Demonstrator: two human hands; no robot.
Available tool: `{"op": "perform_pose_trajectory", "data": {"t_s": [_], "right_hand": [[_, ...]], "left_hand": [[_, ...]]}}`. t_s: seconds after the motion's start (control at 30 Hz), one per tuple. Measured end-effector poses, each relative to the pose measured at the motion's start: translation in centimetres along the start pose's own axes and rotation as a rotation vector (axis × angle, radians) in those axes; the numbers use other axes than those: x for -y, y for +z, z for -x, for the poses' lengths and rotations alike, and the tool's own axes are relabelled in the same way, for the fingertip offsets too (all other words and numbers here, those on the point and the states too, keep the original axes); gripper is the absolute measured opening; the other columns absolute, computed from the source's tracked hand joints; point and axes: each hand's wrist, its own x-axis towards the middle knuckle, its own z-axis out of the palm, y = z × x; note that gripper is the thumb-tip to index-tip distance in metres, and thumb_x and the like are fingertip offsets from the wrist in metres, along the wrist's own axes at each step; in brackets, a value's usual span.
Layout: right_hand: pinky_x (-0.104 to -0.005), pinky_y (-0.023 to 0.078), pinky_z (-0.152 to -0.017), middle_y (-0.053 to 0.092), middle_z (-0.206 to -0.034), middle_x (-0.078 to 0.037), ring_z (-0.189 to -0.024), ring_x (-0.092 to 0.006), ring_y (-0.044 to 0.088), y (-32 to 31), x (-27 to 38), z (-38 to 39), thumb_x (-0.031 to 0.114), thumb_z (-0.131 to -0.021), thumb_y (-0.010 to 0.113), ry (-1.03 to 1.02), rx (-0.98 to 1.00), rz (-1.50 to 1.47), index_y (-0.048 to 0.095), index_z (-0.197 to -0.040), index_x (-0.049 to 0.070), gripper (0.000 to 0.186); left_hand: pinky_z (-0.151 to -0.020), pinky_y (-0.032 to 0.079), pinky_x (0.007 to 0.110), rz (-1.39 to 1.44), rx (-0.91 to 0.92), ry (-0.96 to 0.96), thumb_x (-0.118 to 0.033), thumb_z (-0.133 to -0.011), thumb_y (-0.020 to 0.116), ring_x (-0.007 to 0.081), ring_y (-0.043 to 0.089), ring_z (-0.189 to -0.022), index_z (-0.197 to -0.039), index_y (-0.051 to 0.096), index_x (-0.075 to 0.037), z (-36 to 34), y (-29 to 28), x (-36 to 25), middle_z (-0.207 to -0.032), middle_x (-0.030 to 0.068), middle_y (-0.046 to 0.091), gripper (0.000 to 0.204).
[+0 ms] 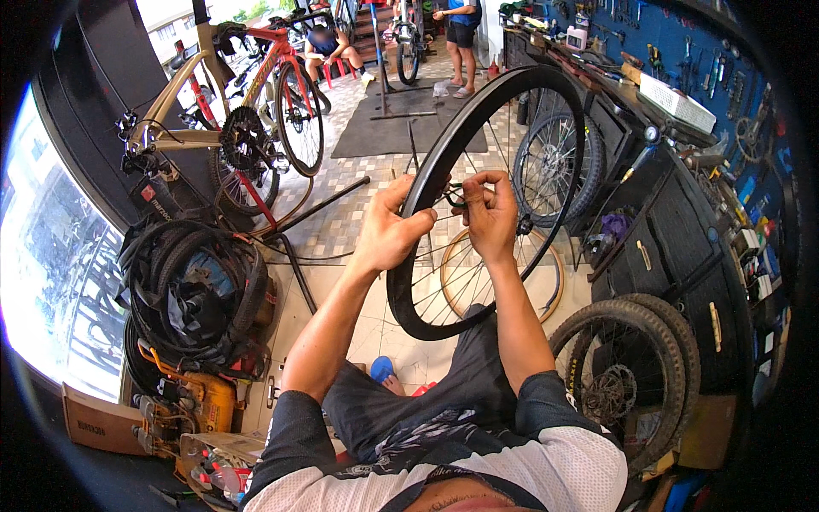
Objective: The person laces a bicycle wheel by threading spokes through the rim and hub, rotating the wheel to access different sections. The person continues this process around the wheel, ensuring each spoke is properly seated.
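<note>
Left hand [394, 229] gripping wheel rim [458, 122], floor [341, 218] beyond

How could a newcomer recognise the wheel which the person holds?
Look left from the dark cabinets to the middle. There, the left hand grips a black wheel. Its deep, smooth rim sets it apart from the knobby-tyred wheels at the lower right.

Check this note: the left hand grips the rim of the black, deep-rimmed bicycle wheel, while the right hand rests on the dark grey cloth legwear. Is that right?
One thing is wrong: the right hand is not on the dark grey cloth legwear. The head view shows it raised at the black, deep-rimmed bicycle wheel, whose rim the left hand does grip.
</note>
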Motion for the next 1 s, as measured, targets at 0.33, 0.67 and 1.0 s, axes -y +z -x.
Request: {"op": "perform_pose_trajectory", "data": {"t_s": [0.33,0.67,1.0], "right_hand": [[-0.0276,0.053,-0.069,0.072,-0.081,-0.005,-0.075,-0.0116,0.065,-0.2,0.9,0.6,0.037,-0.089,0.088,-0.198,0.060,0.215,0.071,-0.118,0.001,0.049],[-0.0265,0.051,-0.067,0.073,-0.089,-0.004,-0.077,-0.0115,0.067,-0.1,1.7,-0.3,0.035,-0.102,0.075,-0.052,0.070,0.145,0.071,-0.106,0.001,0.035],[-0.0329,0.042,-0.055,0.063,-0.069,-0.003,-0.060,-0.0129,0.053,-0.8,6.1,0.0,0.041,-0.097,0.079,-0.049,0.094,0.343,0.069,-0.086,0.003,0.041]], "left_hand": [[-0.064,0.045,0.027,0.063,0.050,-0.215,-0.009,-0.085,0.067,0.0078,0.054,-0.071,-0.117,0.075,0.000,0.4,-0.6,-1.0,-0.085,-0.0005,0.066,0.035],[-0.078,0.044,0.032,0.017,0.016,-0.174,-0.008,-0.083,0.068,0.0150,0.053,-0.086,-0.104,0.070,0.004,0.6,-0.5,-0.9,-0.093,0.0048,0.057,0.024],[-0.081,0.046,0.032,0.052,0.038,-0.307,-0.007,-0.084,0.066,0.0129,0.054,-0.086,-0.120,0.074,0.000,0.9,-0.9,-1.6,-0.092,0.0022,0.063,0.037]]}}
